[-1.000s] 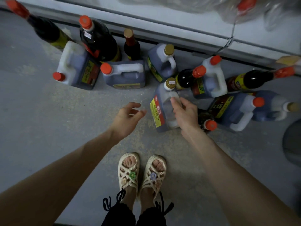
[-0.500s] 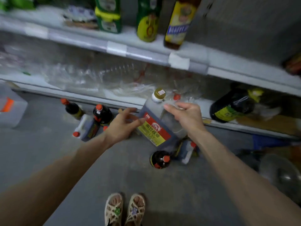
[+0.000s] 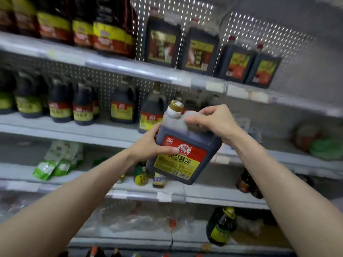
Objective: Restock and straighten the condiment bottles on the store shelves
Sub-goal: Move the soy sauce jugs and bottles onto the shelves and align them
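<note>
A large soy sauce jug (image 3: 182,158) with a gold cap and a red and yellow label is held tilted in the air in front of the shelves. My left hand (image 3: 150,145) grips its left side near the label. My right hand (image 3: 213,121) is closed over its handle at the top. Behind the jug, the second shelf (image 3: 89,129) carries a row of similar dark jugs (image 3: 122,106) with red and yellow labels. The shelf above (image 3: 130,66) holds more dark bottles (image 3: 199,51).
Green pouches (image 3: 55,162) and small bottles (image 3: 141,175) sit on a lower shelf. A dark oil bottle (image 3: 220,225) stands on the bottom shelf beside clear plastic wrap. Bottle caps on the floor (image 3: 94,250) show at the bottom edge. The second shelf has bare space at right.
The jug went from standing on the floor among other bottles to held up at shelf height. My left hand took hold of its side. The view swung from floor to shelves.
</note>
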### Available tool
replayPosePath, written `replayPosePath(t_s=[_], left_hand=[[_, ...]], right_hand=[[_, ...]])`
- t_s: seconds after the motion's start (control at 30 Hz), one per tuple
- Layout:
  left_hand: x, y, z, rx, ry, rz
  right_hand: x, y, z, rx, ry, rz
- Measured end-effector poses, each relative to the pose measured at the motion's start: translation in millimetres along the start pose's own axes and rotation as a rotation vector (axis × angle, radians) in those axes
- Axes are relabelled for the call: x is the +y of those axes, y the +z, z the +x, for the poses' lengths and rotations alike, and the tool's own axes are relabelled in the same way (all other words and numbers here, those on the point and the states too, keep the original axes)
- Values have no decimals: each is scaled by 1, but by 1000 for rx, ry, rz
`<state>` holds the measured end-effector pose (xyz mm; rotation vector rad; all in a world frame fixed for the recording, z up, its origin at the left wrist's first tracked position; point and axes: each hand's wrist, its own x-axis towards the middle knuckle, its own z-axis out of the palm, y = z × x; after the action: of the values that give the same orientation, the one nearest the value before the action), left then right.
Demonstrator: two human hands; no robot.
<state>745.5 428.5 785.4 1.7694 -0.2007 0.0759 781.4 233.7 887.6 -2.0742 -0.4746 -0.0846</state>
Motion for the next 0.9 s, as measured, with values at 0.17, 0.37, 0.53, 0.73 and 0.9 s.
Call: replayPosePath(t_s=[0.17,0.37,0.53,0.73,0.9], left_hand=[[110,-22,7,2,145,35],[183,-29,16,25,280,58],[206,-17,36,42,310,64],[199,19,74,94,311,60],[177,61,107,163,278,57]], right_hand=[[-92,-58,8,67,-156,-74],[-156,-105,6,129,-273,-166],[-162,-134,17,165,-313,-182],[-129,-168,44,137,-352,-201],[-82,-195,76,62,-367,-232]])
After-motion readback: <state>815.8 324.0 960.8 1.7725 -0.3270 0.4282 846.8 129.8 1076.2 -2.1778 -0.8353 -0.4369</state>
